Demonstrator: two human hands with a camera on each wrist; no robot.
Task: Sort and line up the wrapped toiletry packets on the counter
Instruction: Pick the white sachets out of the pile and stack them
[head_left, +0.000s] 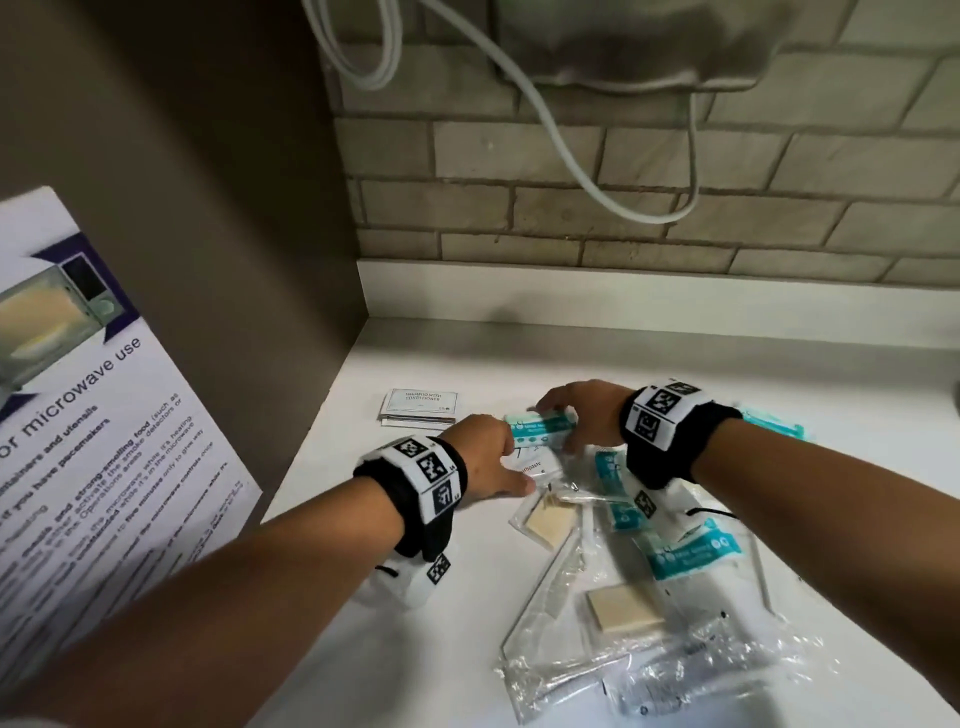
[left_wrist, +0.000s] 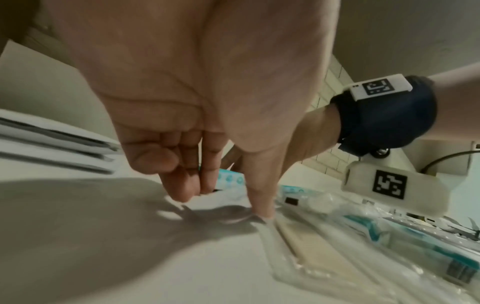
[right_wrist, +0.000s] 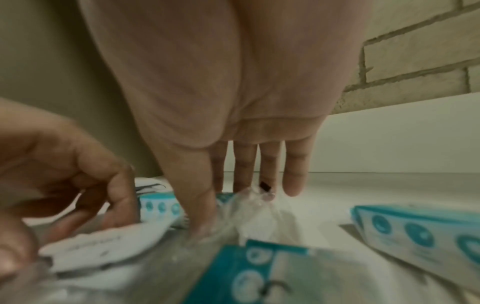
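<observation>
Wrapped packets lie in a loose pile on the white counter (head_left: 415, 649). My right hand (head_left: 558, 423) reaches down on a teal-labelled packet (head_left: 543, 427), with the thumb and straight fingers pinching its clear wrapper (right_wrist: 249, 207). My left hand (head_left: 514, 462) sits just left of it, fingers curled at the teal packet's end and thumb (left_wrist: 261, 205) pressed on clear wrapping; a white toothpaste sachet (head_left: 537, 466) lies between fingers and thumb. Two wrapped soap bars (head_left: 551, 525) (head_left: 626, 609) and more teal-labelled packets (head_left: 696, 553) lie nearer me.
A small stack of shampoo-with-conditioner sachets (head_left: 422, 409) lies squared up at the back left. A brown side panel (head_left: 249, 260) and a microwave notice (head_left: 78, 441) close off the left. A brick wall (head_left: 623, 208) with hanging cables stands behind. Another teal packet (head_left: 774, 423) lies right.
</observation>
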